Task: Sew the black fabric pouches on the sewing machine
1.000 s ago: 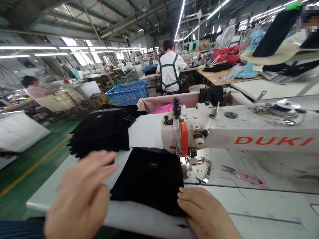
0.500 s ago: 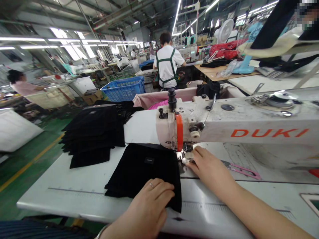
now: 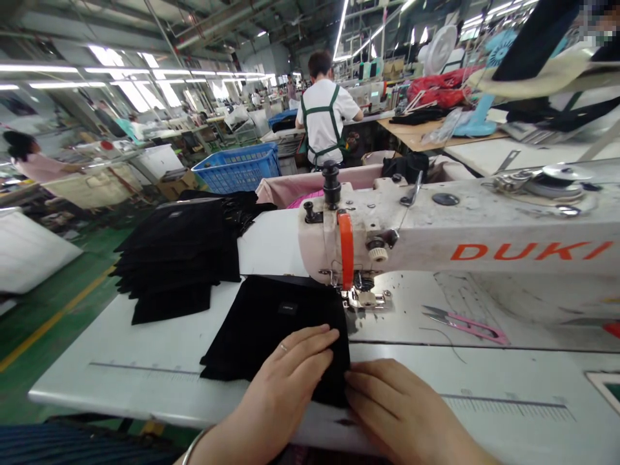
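A black fabric piece [image 3: 261,329] with a small dark label lies on the sewing machine table, its far right corner by the presser foot [image 3: 365,299]. My left hand [image 3: 293,365], wearing a ring, rests on its near right part with fingers stretched out flat. At the right edge of the fabric, my right hand [image 3: 390,400] pinches the cloth near the front corner; its thumb is mostly hidden. Above stands the white sewing machine [image 3: 426,232] with an orange guard [image 3: 345,250] beside the needle area.
A pile of black fabric pieces [image 3: 177,248] sits on the table's left. Pink-handled thread snips [image 3: 469,325] and a loose thread lie right of the needle. Behind are a pink cloth-lined bin [image 3: 285,187], a blue basket [image 3: 237,169] and a person in a white shirt [image 3: 323,116].
My right hand has come away from the presser foot, back toward me, to the fabric's right edge. My left hand stays on the fabric. The view has shifted slightly.
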Tool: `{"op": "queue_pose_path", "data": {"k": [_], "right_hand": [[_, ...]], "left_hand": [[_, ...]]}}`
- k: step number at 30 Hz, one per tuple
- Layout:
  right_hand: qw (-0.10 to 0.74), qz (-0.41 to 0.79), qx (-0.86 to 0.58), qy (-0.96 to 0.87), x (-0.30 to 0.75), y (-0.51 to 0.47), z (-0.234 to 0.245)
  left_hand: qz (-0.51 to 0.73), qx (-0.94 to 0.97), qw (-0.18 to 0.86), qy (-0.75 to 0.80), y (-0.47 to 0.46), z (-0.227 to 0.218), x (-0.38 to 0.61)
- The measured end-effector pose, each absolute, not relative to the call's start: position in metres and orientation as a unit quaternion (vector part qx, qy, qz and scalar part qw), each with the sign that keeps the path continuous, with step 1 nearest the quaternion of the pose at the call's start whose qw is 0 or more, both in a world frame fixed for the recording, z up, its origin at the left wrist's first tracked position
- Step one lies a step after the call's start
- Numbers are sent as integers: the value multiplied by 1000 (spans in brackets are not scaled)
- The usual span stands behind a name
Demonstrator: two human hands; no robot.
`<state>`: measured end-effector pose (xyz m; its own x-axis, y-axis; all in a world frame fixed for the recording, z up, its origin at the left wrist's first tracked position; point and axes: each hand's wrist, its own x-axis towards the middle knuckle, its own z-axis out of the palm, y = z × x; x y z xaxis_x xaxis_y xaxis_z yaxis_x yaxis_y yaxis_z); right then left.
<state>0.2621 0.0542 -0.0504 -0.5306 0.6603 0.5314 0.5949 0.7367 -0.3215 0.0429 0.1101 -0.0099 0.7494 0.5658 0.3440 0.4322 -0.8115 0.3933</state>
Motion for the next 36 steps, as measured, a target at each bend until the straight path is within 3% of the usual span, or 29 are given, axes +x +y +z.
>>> {"op": "queue_pose_path", "data": {"k": [4, 8, 18, 28, 36], "right_hand": [[368, 26, -348, -862, 253, 59, -61], [378, 8, -341, -861, 252, 62, -61], [331, 26, -336, -882, 258, 76, -56], [325, 118, -376, -860, 266, 67, -50], [326, 127, -393, -851, 263, 68, -49]], "left_hand": [[113, 968, 96, 200, 112, -8, 51], [72, 971, 102, 202, 110, -14, 53], [101, 965, 125, 208, 133, -22, 50], [182, 958, 129, 180, 140, -27, 46], [168, 961, 162, 150, 138, -32, 43]]}}
